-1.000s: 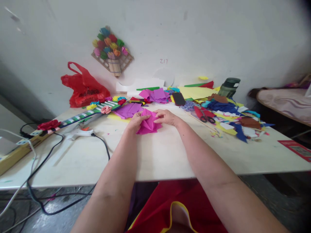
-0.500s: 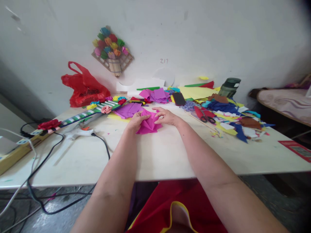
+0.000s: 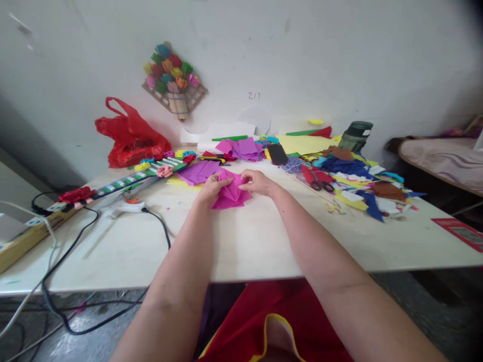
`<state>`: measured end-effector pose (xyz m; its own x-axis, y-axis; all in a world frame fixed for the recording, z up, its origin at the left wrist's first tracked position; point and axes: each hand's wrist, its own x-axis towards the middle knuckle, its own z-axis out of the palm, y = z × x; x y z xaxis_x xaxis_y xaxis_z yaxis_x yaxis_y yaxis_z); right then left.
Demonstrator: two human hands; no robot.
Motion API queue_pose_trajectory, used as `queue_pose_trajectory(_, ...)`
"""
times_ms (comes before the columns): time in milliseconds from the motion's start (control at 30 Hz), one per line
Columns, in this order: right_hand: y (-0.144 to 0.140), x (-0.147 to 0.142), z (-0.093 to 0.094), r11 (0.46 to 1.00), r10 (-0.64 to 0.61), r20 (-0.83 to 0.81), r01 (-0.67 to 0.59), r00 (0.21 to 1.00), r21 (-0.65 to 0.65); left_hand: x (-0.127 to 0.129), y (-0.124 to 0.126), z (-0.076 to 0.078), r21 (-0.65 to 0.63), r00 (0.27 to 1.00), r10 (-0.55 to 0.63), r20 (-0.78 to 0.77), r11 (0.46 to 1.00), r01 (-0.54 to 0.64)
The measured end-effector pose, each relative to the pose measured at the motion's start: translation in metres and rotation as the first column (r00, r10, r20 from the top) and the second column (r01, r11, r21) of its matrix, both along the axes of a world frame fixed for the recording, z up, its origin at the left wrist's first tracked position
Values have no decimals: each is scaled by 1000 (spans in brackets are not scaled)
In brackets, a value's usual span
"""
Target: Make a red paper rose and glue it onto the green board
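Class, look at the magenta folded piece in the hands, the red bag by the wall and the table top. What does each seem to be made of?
Magenta folded piece: thin matte paper, by its sharp creases and fanned pleats.
Red bag: thin plastic film, glossy, crinkled and slightly see-through.
Table top: smooth pale board, perhaps laminate or painted wood; the look leaves it open.

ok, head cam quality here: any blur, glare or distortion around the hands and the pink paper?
Head view: soft, even light, no glare; left hand, right hand and pink folded paper slightly soft but readable. Wide-angle stretch swells the forearms near the bottom edge; top right corner vignetted dark.
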<state>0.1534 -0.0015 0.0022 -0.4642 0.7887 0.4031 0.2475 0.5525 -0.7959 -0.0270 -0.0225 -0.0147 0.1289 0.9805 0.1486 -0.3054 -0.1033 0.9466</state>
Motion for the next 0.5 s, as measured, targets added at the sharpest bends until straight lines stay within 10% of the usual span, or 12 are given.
queue_pose_trajectory(500,1,2,-2,998,-20,-13,20,1000,53,0,1,0,16,1000,10,25,1000,-10)
